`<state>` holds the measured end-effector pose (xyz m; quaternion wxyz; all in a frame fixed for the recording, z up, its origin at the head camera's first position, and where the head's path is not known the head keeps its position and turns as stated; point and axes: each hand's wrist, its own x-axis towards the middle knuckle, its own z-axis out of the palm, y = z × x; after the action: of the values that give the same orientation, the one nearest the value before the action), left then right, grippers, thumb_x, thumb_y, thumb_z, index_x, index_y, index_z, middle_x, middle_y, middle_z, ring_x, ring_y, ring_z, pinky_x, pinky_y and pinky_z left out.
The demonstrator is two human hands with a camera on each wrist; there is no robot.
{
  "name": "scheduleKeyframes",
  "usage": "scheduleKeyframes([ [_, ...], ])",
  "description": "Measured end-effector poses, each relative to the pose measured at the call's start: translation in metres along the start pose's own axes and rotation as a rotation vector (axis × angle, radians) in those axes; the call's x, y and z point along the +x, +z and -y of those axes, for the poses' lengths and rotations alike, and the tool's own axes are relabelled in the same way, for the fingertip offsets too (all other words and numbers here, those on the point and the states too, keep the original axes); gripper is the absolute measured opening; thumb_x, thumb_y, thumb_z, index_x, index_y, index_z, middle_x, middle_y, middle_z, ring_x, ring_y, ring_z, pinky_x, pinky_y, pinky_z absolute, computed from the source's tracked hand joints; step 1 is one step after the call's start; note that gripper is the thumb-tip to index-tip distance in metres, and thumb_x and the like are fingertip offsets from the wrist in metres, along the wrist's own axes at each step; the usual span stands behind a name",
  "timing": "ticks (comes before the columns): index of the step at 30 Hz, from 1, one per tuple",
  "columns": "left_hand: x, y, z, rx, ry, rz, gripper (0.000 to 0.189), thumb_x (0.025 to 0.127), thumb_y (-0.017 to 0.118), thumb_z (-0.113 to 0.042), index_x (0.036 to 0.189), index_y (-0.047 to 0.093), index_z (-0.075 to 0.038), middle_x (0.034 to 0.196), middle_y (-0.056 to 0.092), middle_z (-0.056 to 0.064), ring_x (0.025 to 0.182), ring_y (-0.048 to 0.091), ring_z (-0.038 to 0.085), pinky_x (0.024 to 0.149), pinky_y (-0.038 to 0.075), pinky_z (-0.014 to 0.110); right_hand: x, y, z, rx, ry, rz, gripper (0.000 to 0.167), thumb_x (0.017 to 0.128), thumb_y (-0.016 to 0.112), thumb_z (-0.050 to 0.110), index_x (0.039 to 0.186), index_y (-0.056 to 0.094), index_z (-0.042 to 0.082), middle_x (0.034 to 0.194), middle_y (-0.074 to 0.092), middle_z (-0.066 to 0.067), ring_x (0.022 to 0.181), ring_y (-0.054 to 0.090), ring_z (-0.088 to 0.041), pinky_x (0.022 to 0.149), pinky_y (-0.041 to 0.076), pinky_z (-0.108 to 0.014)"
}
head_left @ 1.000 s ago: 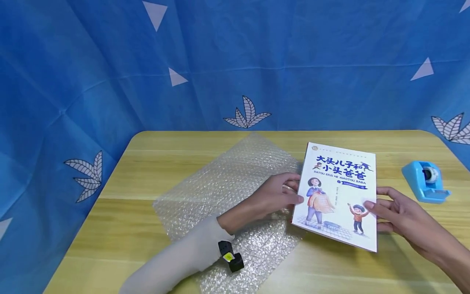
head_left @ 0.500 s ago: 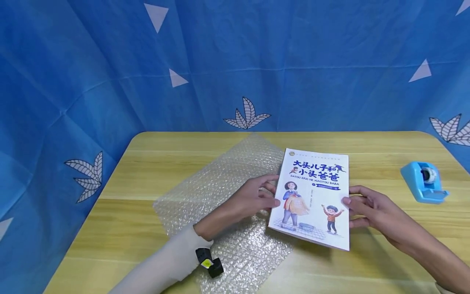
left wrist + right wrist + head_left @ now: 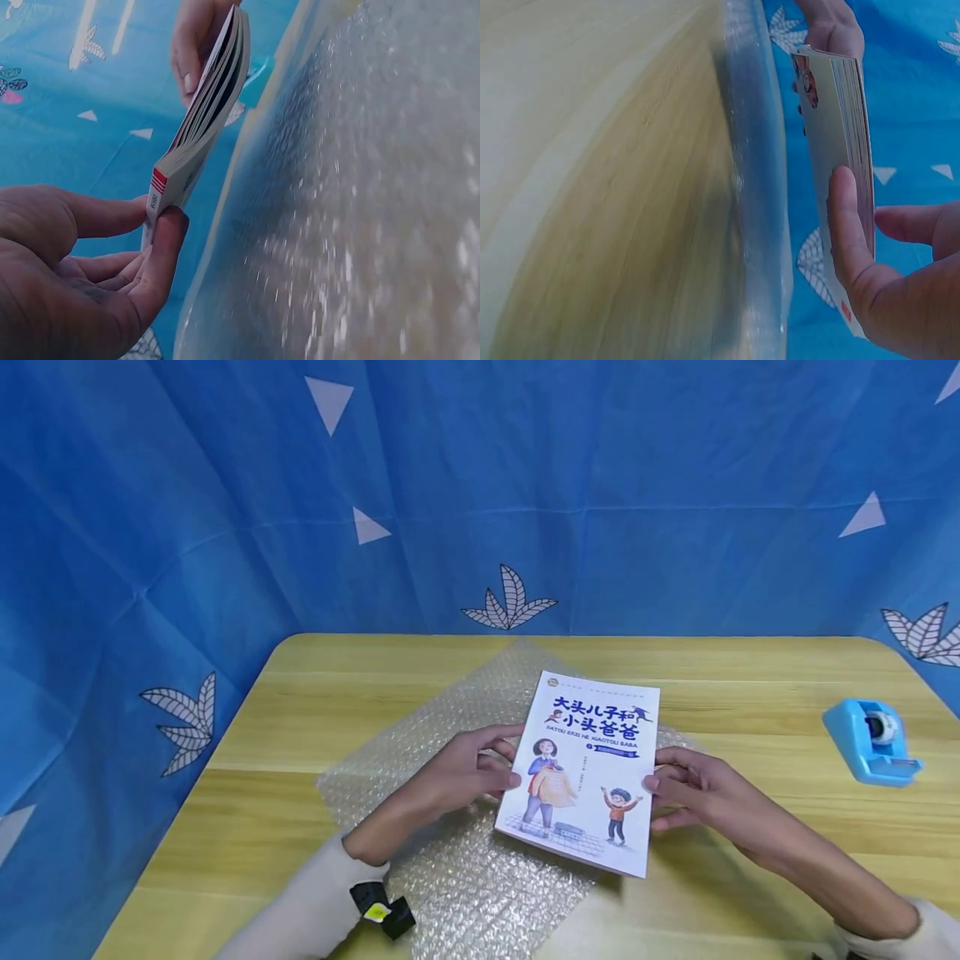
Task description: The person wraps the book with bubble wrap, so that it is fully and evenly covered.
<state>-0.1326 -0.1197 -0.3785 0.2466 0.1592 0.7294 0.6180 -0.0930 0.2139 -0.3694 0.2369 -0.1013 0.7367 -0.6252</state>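
Observation:
Between both hands a white paperback book [image 3: 581, 772] is held, its cover with blue Chinese lettering facing up. My left hand [image 3: 468, 770] pinches its left edge, thumb on the cover and fingers underneath. On the opposite edge my right hand [image 3: 693, 789] grips it the same way. In the left wrist view the book's pages [image 3: 206, 112] fan slightly apart, and the thumb and fingers close on the spine. A sheet of clear bubble wrap [image 3: 480, 877] lies flat beneath, and the book hangs above it. The right wrist view shows fingers under the back cover [image 3: 821, 142].
A light blue tape dispenser [image 3: 873, 743] with a roll of tape stands at the right of the wooden table [image 3: 247, 735]. Blue cloth [image 3: 637, 460] with white triangles and leaves hangs behind the table and at its left side.
Both hands have carried the book leftward, from right of the bubble wrap to over it. The bubble wrap and tape dispenser stay in place.

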Motion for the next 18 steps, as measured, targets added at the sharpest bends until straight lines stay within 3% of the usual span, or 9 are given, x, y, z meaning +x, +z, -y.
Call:
scheduleKeyframes([
  [9, -0.022, -0.024, 0.003, 0.100, -0.027, -0.041, 0.068, 0.096, 0.070, -0.001, 0.158, 0.042, -0.005, 0.124, 0.057, 0.018, 0.097, 0.066, 0.021, 0.080, 0.061, 0.037, 0.020, 0.022, 0.004, 0.005, -0.013, 0.065, 0.048, 0.106, 0.059, 0.009, 0.140, 0.042, -0.018, 0.115, 0.067, -0.021, 0.099, 0.072, -0.030, 0.083, 0.063, -0.043],
  [18, -0.040, -0.038, 0.012, 0.126, -0.044, -0.069, 0.068, 0.096, 0.071, -0.002, 0.157, 0.042, -0.003, 0.123, 0.057, 0.017, 0.098, 0.066, 0.021, 0.078, 0.061, 0.037, 0.036, 0.040, 0.006, -0.008, 0.002, 0.108, 0.041, 0.104, 0.062, 0.008, 0.132, 0.047, -0.018, 0.108, 0.067, -0.021, 0.097, 0.072, -0.033, 0.083, 0.063, -0.042],
])
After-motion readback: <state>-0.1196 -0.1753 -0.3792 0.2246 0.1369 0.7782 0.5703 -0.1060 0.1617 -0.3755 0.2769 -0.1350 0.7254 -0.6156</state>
